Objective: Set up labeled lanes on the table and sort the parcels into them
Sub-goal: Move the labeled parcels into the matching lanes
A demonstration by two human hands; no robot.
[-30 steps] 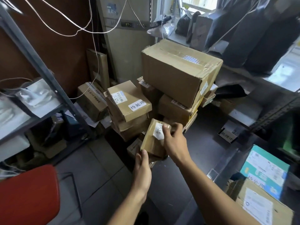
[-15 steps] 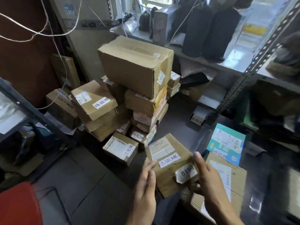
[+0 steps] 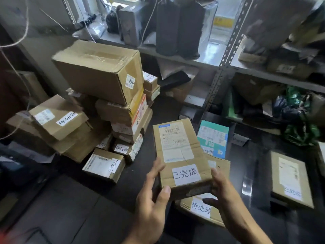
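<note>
A flat brown parcel with a shipping label and a white sticker reading 已完成 is held above the dark table. My left hand holds its near left corner, thumb on top and fingers along the left side. My right hand grips its near right edge from the side and below. Under it lies a brown parcel marked 待处理, with a teal parcel behind. Another flat brown parcel lies on the table to the right.
A stack of cardboard boxes stands at the left, several with white stickers, and a small box sits in front of it. Metal shelving with bags and boxes fills the back and right. Grey floor tiles lie at lower left.
The view swung right from the box stack to the table. Both hands carried the parcel right and turned it label up, over the parcels on the table.
</note>
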